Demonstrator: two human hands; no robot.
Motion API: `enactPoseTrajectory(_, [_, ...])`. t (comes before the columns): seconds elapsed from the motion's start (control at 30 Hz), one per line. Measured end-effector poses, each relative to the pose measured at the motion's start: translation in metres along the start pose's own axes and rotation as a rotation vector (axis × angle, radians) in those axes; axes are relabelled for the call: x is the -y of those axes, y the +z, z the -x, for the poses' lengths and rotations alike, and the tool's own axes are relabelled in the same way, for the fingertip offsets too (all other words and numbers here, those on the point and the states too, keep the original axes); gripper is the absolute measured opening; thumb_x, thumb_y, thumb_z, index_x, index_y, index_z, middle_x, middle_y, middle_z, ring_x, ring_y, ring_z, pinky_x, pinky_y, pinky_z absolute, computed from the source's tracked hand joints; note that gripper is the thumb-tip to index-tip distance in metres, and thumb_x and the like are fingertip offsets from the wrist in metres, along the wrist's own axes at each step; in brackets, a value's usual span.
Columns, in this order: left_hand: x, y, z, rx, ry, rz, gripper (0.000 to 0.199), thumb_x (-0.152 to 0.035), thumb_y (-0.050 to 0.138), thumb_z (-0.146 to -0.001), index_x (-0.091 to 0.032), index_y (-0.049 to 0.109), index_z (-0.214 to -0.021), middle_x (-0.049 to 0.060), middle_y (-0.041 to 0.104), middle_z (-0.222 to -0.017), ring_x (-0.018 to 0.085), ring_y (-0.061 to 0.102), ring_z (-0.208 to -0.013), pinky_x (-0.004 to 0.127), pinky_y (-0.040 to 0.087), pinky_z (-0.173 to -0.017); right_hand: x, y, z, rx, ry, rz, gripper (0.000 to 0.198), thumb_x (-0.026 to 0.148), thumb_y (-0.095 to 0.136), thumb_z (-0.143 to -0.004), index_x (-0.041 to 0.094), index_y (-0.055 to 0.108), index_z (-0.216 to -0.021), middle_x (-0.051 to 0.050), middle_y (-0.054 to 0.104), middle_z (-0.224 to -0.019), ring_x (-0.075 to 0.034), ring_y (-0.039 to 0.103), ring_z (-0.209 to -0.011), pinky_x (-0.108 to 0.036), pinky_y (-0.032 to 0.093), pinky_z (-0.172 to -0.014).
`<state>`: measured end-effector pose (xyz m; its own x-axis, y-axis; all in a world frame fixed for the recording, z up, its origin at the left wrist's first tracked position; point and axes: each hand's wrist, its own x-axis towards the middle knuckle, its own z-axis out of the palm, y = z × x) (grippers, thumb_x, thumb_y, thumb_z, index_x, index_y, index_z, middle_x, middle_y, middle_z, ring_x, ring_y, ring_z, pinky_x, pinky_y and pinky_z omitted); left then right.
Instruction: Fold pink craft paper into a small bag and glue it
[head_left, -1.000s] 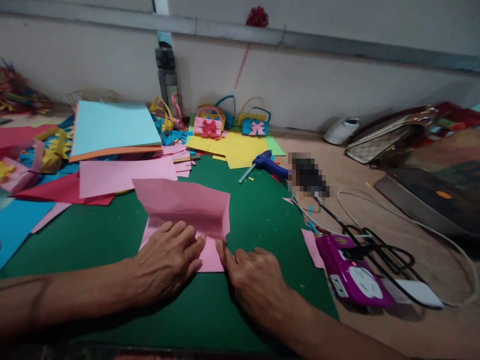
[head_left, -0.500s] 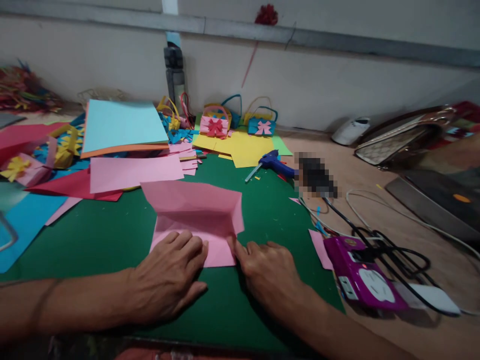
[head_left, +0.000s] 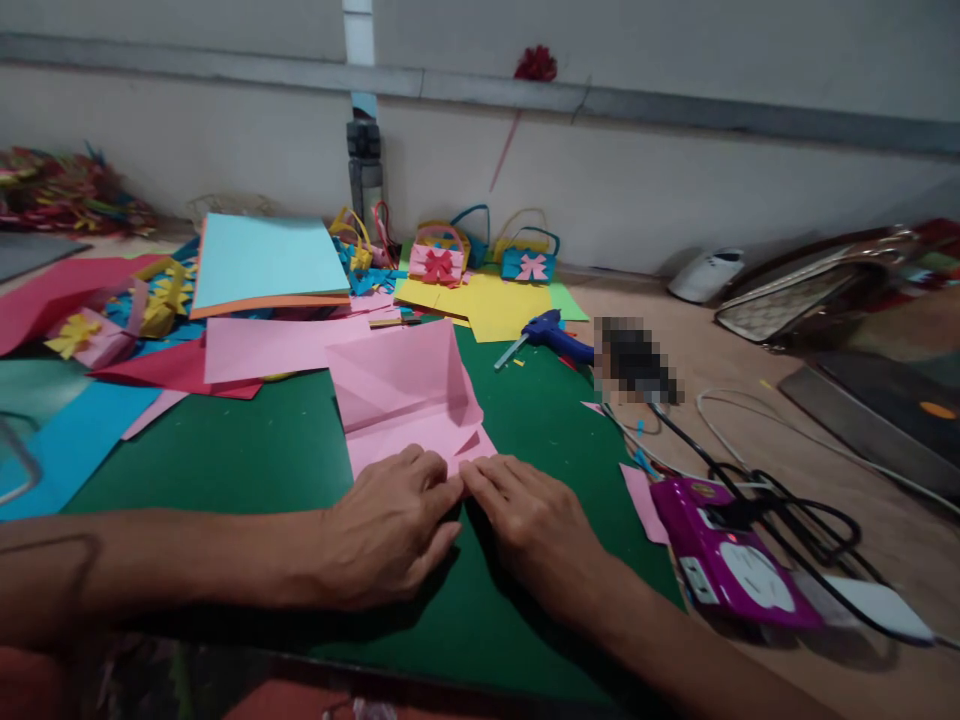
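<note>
A creased sheet of pink paper (head_left: 405,395) lies on the green table top (head_left: 247,460), its far part standing up along a fold. My left hand (head_left: 397,525) rests on the sheet's near edge with curled fingers, its fingertips pressing the paper. At the near right corner, my right hand (head_left: 529,520) has its fingers closed on the paper, where a small flap is folded over. The two hands' fingertips almost meet there. What lies beneath the fingers is hidden.
Beyond the sheet are a blue glue gun (head_left: 555,335), yellow paper (head_left: 510,305) and small paper bags (head_left: 439,262). A stack topped with light-blue sheets (head_left: 266,260) lies at the back left. On the right are a purple power strip (head_left: 739,550) and tangled black cables (head_left: 806,505).
My left hand has slid right, closer to my right hand. The pink sheet has turned, and its near right corner is now folded under my fingers. The view has shifted slightly.
</note>
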<state>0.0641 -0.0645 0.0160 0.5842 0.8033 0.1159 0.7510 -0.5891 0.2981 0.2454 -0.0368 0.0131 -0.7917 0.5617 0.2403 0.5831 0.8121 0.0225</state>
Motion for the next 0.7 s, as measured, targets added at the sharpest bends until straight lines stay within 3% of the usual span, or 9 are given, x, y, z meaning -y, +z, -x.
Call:
enactPoseTrajectory(0.13, [0.03,-0.013,0.024,-0.189,0.115,-0.073,0.025,-0.015,0.037,-0.087,-0.014,0.054,-0.106,0.01,0.059,-0.102,0.019,0.053,-0.088,0.033,0.047,-0.075,-0.005,0.006,-0.002,-0.004,-0.02,0.048,0.024,0.007,0.045,-0.082,0.01,0.056,-0.103,-0.01,0.064,-0.09,-0.02,0.058,-0.082,-0.033,0.045,-0.073])
enactPoseTrajectory(0.2, [0.046,-0.012,0.035,-0.251,0.106,-0.167,0.027,-0.011,0.038,-0.085,-0.012,0.053,-0.108,0.012,0.059,-0.107,0.021,0.053,-0.095,0.035,0.047,-0.078,-0.003,0.006,-0.002,-0.033,-0.058,0.097,0.02,0.011,0.045,-0.085,0.008,0.058,-0.1,-0.011,0.064,-0.086,-0.021,0.058,-0.08,-0.034,0.046,-0.069])
enactPoseTrajectory(0.3, [0.062,-0.004,0.043,-0.226,0.097,-0.196,0.027,-0.009,0.036,-0.087,-0.012,0.054,-0.106,0.011,0.061,-0.105,0.021,0.053,-0.095,0.036,0.048,-0.08,0.006,0.004,-0.003,-0.106,-0.154,0.2,0.024,0.019,0.043,-0.088,0.005,0.059,-0.1,-0.015,0.065,-0.089,-0.024,0.059,-0.083,-0.037,0.046,-0.069])
enactPoseTrajectory(0.4, [0.062,0.003,0.043,-0.197,0.108,-0.179,0.029,-0.008,0.036,-0.086,-0.013,0.053,-0.108,0.012,0.059,-0.107,0.022,0.051,-0.098,0.037,0.048,-0.082,0.023,-0.001,-0.005,-0.155,-0.294,0.292,0.029,0.012,0.039,-0.086,0.0,0.057,-0.105,-0.021,0.064,-0.099,-0.028,0.059,-0.093,-0.044,0.043,-0.078])
enactPoseTrajectory(0.5, [0.056,0.003,0.04,-0.183,0.114,-0.148,0.032,-0.009,0.038,-0.084,-0.014,0.05,-0.113,0.012,0.057,-0.109,0.023,0.049,-0.101,0.039,0.048,-0.083,0.04,-0.005,-0.01,-0.121,-0.373,0.32,0.034,0.007,0.035,-0.081,-0.002,0.058,-0.106,-0.023,0.065,-0.099,-0.028,0.06,-0.09,-0.045,0.043,-0.078])
enactPoseTrajectory(0.7, [0.044,-0.003,0.041,-0.187,0.131,-0.085,0.028,-0.015,0.04,-0.086,-0.013,0.048,-0.113,0.011,0.058,-0.108,0.021,0.05,-0.099,0.037,0.045,-0.084,0.046,-0.002,-0.02,-0.092,-0.287,0.303,0.034,0.005,0.033,-0.081,-0.002,0.059,-0.101,-0.024,0.065,-0.092,-0.027,0.062,-0.083,-0.044,0.045,-0.072])
